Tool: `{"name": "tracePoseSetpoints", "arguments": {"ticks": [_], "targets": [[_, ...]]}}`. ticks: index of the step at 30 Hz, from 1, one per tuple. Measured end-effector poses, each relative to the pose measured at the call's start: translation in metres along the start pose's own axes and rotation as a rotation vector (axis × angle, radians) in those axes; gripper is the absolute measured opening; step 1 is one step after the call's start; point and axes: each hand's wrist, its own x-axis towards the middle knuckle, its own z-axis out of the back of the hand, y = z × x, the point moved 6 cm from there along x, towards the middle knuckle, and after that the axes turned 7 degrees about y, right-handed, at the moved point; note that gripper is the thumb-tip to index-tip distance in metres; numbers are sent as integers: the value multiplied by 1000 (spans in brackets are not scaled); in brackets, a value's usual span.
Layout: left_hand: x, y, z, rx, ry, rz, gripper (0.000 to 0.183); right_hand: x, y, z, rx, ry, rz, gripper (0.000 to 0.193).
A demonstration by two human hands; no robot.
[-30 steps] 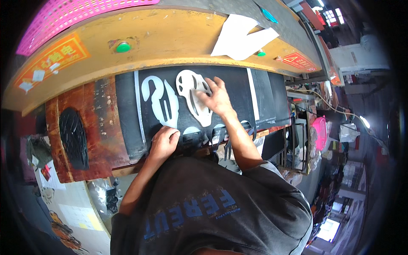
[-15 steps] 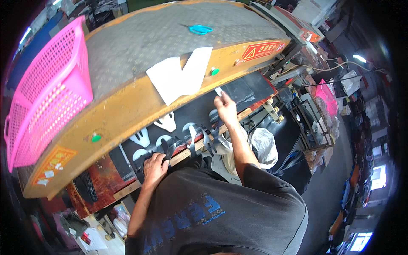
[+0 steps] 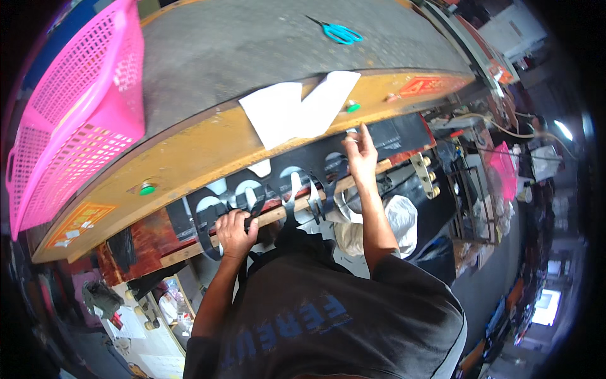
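Observation:
My left hand (image 3: 235, 234) has its fingers curled over a dark curved strip (image 3: 254, 203) at the front edge of the work surface. Farther right, my right hand (image 3: 362, 158) reaches over a black sheet (image 3: 319, 151) beneath a yellow beam, index finger raised, with a small white piece (image 3: 351, 131) at its fingertips. Between my hands, curved dark strips and pale cut shapes lie along the sheet, including an upright pale piece (image 3: 295, 184). Another white shape (image 3: 260, 167) lies partly hidden under the beam.
The yellow beam (image 3: 196, 161) spans above the sheet, bearing green buttons (image 3: 147, 189) and white papers (image 3: 273, 114). On its grey top are blue-handled scissors (image 3: 341, 33) and a pink basket (image 3: 85, 139). A white sack (image 3: 401, 218) stands below my right forearm.
My view has shifted, so the beam and basket sit differently in it. My right index finger is now raised apart from the other fingers. My left hand stays by the dark strips.

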Motion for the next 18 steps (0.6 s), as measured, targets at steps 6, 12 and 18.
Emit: {"name": "tracePoseSetpoints", "arguments": {"ticks": [6,12,18], "targets": [[-2,-6,-11,137,-75,-19,24,7,26,-3,-241,10,57,69],[-3,0,-13,152,-111,-59,24,36,53,-12,-325,66,151,75],[21,13,-14,172,-123,-20,26,8,76,10,-281,-79,84,77]]}}
